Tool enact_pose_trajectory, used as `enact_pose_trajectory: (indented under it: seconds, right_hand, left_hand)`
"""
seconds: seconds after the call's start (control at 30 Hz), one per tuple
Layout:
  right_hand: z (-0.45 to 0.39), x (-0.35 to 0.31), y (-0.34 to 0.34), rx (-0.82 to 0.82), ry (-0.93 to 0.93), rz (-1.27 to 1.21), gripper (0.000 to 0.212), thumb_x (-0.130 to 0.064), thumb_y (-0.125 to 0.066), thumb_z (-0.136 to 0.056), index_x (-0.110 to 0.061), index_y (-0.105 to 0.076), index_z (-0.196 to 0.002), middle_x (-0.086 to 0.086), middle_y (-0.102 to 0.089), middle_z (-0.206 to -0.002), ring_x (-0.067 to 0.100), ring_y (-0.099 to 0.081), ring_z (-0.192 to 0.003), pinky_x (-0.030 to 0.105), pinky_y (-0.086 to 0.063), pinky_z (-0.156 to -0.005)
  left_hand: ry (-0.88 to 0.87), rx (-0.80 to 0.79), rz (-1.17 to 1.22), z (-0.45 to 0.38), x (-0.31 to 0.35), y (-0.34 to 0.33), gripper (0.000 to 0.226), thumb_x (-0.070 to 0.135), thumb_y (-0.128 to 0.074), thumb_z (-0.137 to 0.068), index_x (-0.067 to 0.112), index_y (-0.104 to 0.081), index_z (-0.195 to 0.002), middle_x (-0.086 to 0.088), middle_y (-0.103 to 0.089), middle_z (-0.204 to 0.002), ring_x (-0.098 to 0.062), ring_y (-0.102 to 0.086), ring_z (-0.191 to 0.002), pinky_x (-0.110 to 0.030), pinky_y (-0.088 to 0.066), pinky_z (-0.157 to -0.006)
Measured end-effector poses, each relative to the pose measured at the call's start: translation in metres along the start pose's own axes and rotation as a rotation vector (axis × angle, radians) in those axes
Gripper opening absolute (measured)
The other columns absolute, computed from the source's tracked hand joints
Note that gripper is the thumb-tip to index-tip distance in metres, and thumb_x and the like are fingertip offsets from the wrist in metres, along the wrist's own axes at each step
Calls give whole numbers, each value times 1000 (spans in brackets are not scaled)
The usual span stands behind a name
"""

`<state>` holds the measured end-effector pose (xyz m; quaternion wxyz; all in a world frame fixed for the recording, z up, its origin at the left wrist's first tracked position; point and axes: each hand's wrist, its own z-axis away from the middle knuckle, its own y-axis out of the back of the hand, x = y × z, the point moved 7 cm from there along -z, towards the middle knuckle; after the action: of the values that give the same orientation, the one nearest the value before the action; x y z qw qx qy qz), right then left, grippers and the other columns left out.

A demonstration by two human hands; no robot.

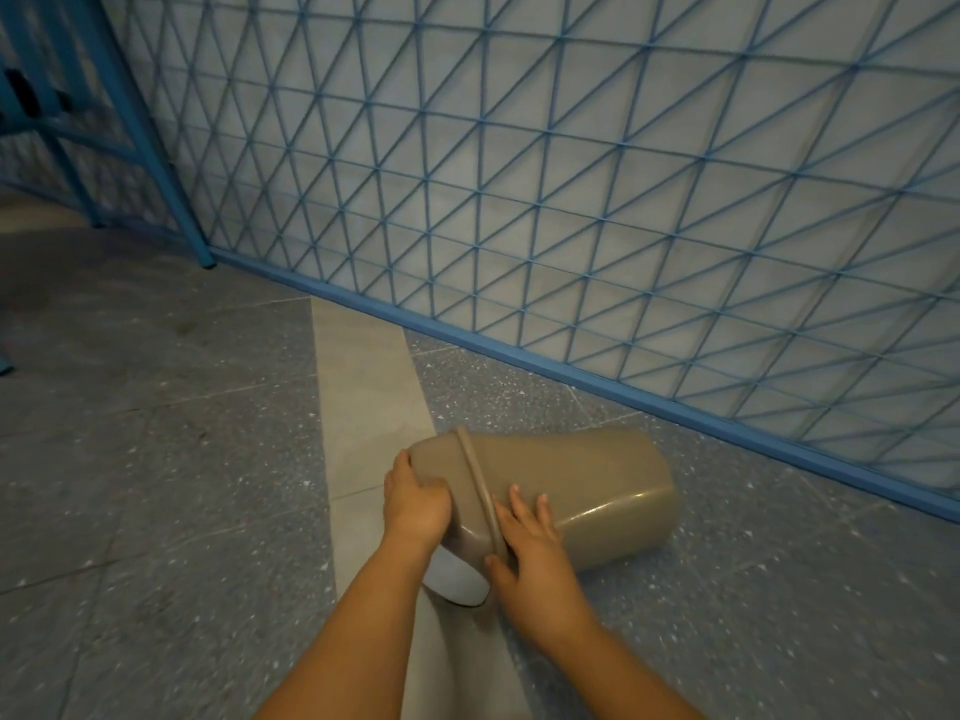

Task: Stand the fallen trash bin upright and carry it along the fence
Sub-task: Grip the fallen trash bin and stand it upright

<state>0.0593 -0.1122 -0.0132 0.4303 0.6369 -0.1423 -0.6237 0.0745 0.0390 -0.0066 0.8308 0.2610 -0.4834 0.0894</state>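
Glossy smooth plastic trash bin, painted metal fence, speckled stone floor.

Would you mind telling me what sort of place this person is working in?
Probably a corridor or yard in a public building. A blue mesh fence with pale sheeting behind it runs along a speckled stone-tile floor, where a plastic bin lies on its side.

The grey-brown plastic trash bin hides its own opening and underside, and the left hand's fingertips vanish behind its rim. Beyond the bin, the blue metal lattice fence runs off the top and right edges.
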Motion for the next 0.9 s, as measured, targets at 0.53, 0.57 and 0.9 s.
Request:
enact_pose_trajectory:
  seconds: [0.53, 0.57, 0.9]
  right_hand:
    - [30, 41, 93, 392, -112, -1085, 49, -8, -56, -89, -28, -51, -134, -2, -65, -127, 19, -61, -116, 42, -46, -101]
    - [34, 51, 94, 418, -131, -1142, 48, -8, -55, -89, -25, -51, -134, 0, -66, -126, 20, -61, -115, 41, -47, -98]
    - [56, 109, 102, 480, -289, -1372, 44, -8, -49, -90, -14, -49, -134, 15, -63, -127, 33, -58, -116, 52, -40, -105]
  left_hand:
    - [-871, -107, -590, 90, 169, -75, 61, 25, -35, -95, 22, -13, -152, 2, -9, -163, -17, -3, -149, -44, 9, -118]
    - [-906, -152, -622, 96, 169, -89, 62, 26, -34, -96, 22, -10, -152, 3, -4, -163, -17, 2, -149, -45, 12, -117]
    - [-1116, -302, -880, 127, 164, -182, 61, 33, -23, -99, 19, 0, -153, 2, 6, -163, -15, 13, -149, -43, 17, -116]
